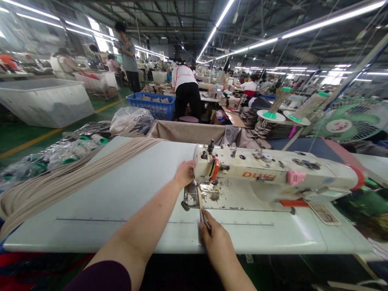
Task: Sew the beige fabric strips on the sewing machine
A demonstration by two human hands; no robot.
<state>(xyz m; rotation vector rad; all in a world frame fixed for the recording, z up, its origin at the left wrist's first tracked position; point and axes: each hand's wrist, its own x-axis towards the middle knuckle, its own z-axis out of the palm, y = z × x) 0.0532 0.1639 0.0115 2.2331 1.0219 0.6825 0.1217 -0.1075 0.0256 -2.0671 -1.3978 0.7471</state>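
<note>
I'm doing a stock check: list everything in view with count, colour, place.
Table: one, pale, foreground
Sewing machine: one, white and orange, on table
Narrow strip: one, beige, front of machine's left end
Strip bundle: many, beige, table's left
Printed ruler: one, dark, table's front
Thread cones: two, brownish and green, behind machine
Fan: one, green, far right
Basket: one, blue, behind table
Bin: one, beige, just behind table
Tubs: at least two, whitish, left
Wrapped spools: several, green, left edge
Ceiling lights: several, white, overhead
Other people: several, mixed clothing, background
Sleeve: one, dark purple, lower left
Left grip: one, bare, beside machine's left end
Right grip: one, bare, holding narrow strip
</note>
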